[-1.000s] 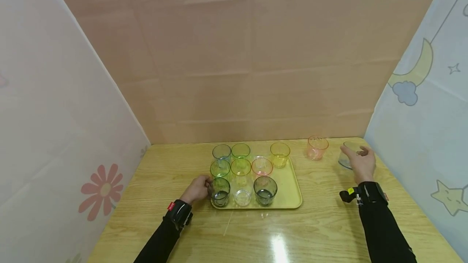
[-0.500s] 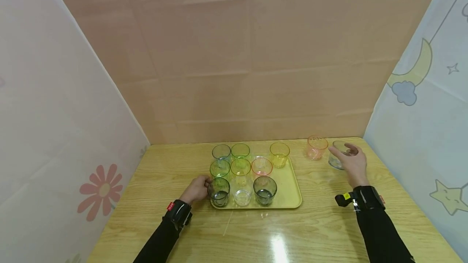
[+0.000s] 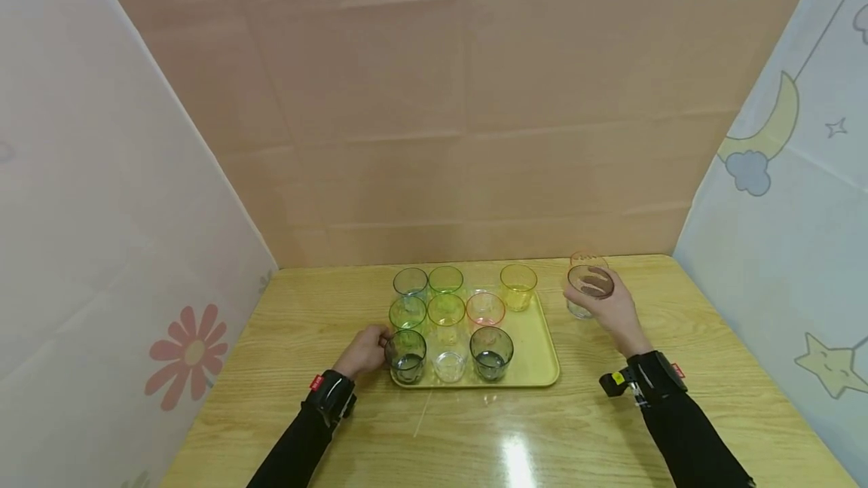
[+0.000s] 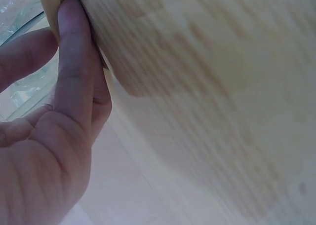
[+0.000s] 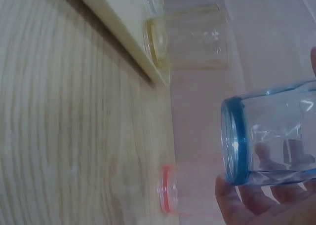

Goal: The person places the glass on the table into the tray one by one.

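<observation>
My right hand [image 3: 613,315] holds a clear, blue-tinted drinking glass [image 5: 274,131] upright above the table, its fingers curled round the side. Behind it in the head view, a pink glass [image 3: 587,255] is mostly covered by the held one; its pink base also shows in the right wrist view. At the near left of the yellow tray [image 3: 541,356], my left hand [image 3: 362,352] pinches the rim, beside a dark grey glass [image 3: 407,360]. Fingers and thumb meet at the tray edge in the left wrist view.
Several coloured glasses stand close together on the tray, among them a yellow glass [image 3: 519,289] at the back right and another grey glass [image 3: 492,356] in front. The wooden table [image 3: 475,435] meets a brown back wall and printed side panels.
My right hand has carried the blue-tinted glass leftward from the table's far right to in front of the pink glass. The left hand and the tray stay in place.
</observation>
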Tool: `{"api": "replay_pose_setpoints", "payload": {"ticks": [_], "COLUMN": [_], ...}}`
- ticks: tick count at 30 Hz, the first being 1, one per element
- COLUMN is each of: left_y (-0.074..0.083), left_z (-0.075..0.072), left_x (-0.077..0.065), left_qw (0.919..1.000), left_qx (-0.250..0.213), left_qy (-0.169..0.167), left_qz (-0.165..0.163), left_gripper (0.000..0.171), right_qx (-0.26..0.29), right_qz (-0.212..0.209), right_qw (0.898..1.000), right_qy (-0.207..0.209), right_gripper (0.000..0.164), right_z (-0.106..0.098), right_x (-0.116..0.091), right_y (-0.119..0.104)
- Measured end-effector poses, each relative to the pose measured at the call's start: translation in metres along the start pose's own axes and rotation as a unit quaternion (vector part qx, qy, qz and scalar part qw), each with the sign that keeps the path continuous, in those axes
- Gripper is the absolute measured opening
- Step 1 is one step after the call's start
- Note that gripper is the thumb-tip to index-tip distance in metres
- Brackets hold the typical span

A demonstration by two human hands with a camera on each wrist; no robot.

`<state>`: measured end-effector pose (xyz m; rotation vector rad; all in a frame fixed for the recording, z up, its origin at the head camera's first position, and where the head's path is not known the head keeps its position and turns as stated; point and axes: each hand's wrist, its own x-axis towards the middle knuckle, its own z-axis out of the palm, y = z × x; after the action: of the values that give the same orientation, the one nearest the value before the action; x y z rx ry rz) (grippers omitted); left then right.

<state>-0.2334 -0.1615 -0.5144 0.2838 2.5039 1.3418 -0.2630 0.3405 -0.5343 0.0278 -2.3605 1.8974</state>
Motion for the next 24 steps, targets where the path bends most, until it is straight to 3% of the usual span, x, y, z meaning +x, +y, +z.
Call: {"api": "replay_pose_setpoints", "payload": {"ticks": [5,10,18,24], "left_y": [0.000,0.000,0.000,0.000], "left_z": [0.001,0.001,0.001,0.001], "left_x": [0.001,0.001,0.000,0.000], "left_qw": [0.9998,0.9998,0.9996,0.9996], "left_qx": [0.017,0.014,0.024,0.022], "left_qy": [0.008,0.014,0.013,0.013], "left_qz": [0.002,-0.003,0.005,0.007], "left_gripper": [0.015,0.016,0.019,0.020], "right_qx": [0.017,0.001,-0.071,-0.111], "right_qz": [0.009,0.006,-0.018,-0.017], "right_qw": [0.998,0.997,0.994,0.986], "right_qy": [-0.053,-0.076,-0.083,-0.121], "right_gripper": [0.089,0.080,0.074,0.078], "right_z": [0.016,0.028,0.042,0.058], "right_x": [-0.003,0.000,-0.005,-0.019], "right_y": [-0.004,0.000,-0.002,-0.025]}}
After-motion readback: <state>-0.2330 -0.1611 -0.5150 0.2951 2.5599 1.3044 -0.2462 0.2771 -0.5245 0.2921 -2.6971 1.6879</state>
